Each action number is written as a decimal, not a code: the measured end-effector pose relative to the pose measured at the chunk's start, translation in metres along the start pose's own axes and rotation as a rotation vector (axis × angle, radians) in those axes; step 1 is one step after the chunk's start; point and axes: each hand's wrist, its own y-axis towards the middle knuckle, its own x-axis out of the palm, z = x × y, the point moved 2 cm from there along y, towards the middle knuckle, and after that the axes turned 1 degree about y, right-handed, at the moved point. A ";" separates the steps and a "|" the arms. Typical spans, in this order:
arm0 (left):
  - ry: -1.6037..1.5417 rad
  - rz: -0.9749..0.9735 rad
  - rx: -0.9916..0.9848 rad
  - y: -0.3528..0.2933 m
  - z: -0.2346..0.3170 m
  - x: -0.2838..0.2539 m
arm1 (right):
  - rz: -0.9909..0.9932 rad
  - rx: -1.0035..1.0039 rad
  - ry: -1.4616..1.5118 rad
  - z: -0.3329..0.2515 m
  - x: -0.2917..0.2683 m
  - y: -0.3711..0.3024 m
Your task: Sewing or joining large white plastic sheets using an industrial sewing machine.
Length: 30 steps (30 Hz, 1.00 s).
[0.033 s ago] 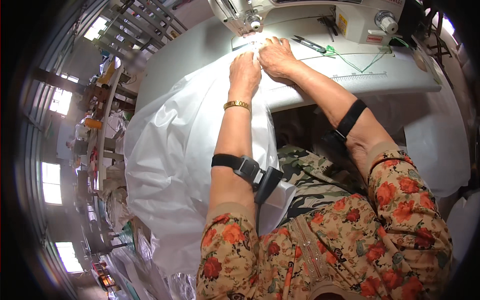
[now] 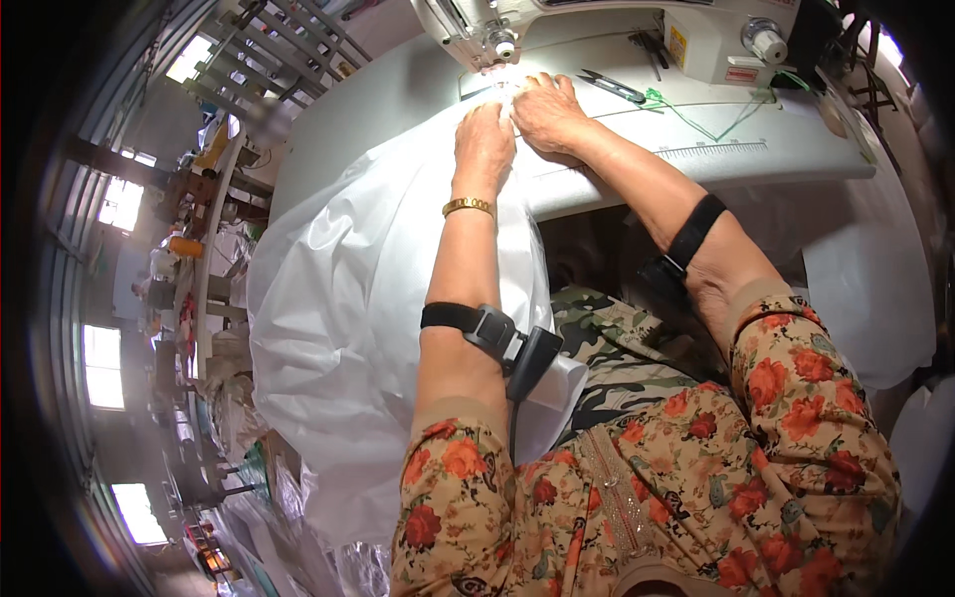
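Note:
A large glossy white fabric (image 2: 348,269) drapes from the sewing machine's bed over the table's front edge and down across my lap. My left hand (image 2: 484,144) is closed on the fabric just in front of the machine's needle area (image 2: 502,75). Beside it, almost touching, my right hand (image 2: 549,114) has its fingers bent together at the fabric's right edge, close to the needle. Bright lamp glare washes out the fingertips and the stitching spot, so the needle tip cannot be made out.
Right of my hands lie black thread snips (image 2: 612,86), green thread (image 2: 711,129) and small dark tools (image 2: 652,52). The machine's body (image 2: 721,45) stands at the back right, above a printed ruler scale (image 2: 711,149) on the table. Cluttered shelving (image 2: 204,269) stands at the left.
My left hand and wrist have shifted very slightly left. My right hand and the fabric look almost the same.

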 end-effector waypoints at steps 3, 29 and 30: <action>-0.220 0.027 -0.060 -0.003 -0.010 -0.005 | -0.014 -0.049 0.024 -0.004 -0.001 -0.010; 0.043 -0.189 -0.210 -0.232 0.062 -0.074 | -0.487 0.413 1.717 -0.106 0.051 -0.259; 0.092 -0.143 -0.163 -0.235 0.062 -0.076 | -0.570 0.322 1.606 -0.107 0.042 -0.257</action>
